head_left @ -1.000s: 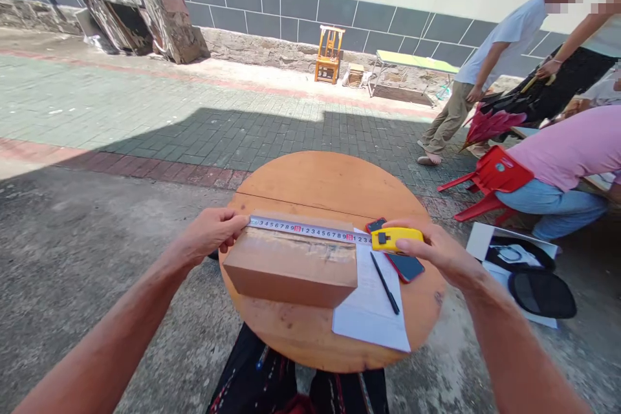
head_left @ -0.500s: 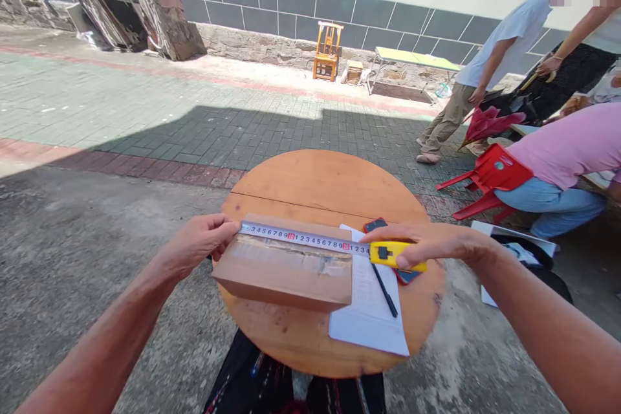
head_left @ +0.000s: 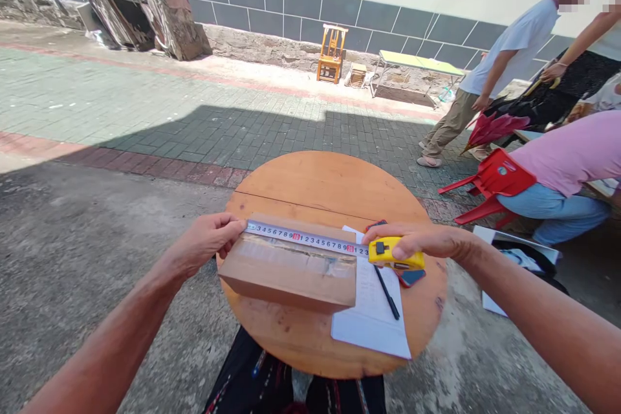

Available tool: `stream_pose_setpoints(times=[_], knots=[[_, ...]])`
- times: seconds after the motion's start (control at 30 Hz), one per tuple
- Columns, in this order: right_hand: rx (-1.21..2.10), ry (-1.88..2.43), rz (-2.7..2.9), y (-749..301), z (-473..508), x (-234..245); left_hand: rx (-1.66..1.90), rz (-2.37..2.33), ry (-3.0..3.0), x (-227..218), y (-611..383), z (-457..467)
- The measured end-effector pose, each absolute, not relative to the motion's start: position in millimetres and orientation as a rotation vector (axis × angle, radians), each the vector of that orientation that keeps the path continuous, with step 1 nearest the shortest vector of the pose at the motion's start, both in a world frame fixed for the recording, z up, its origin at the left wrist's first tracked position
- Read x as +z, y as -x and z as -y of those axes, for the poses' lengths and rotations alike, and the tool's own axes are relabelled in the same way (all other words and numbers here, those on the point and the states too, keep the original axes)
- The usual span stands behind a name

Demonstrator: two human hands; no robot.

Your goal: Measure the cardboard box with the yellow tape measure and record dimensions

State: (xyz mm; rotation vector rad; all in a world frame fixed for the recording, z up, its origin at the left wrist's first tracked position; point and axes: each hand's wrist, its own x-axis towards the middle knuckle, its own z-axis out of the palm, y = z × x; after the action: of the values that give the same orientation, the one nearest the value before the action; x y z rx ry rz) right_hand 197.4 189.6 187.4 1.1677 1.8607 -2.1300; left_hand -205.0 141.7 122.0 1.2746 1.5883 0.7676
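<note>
A yellow tape measure [head_left: 407,261] is gripped in my right hand [head_left: 427,240], just past the right end of a taped cardboard box [head_left: 286,278]. Its blade [head_left: 310,240] stretches leftward along the top of the box, with numbers facing up. My left hand [head_left: 218,236] pinches the blade's free end at the box's left edge. Under the tape case lies a sheet of white paper [head_left: 366,330] with a black pen [head_left: 387,292] across it. A red-edged phone [head_left: 412,278] is partly hidden beneath my right hand.
Everything rests on a round wooden table [head_left: 310,174]. To the right, a person in pink [head_left: 577,152] sits by a red plastic chair [head_left: 507,171]; a person in a white shirt [head_left: 514,32] stands behind. A wooden chair [head_left: 331,55] and a folding table [head_left: 420,63] stand along the wall.
The tape case has tilted and come slightly left, so a little less blade shows beyond the box. My left hand still holds the end. The whole view has shifted slightly.
</note>
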Motion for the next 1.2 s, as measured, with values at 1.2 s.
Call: stream_pose_setpoints(times=[1.2], knots=[[-2.214,-1.375,-1.789,-188,-175,187,1.154,-1.676,-2.195,123,187,-90]])
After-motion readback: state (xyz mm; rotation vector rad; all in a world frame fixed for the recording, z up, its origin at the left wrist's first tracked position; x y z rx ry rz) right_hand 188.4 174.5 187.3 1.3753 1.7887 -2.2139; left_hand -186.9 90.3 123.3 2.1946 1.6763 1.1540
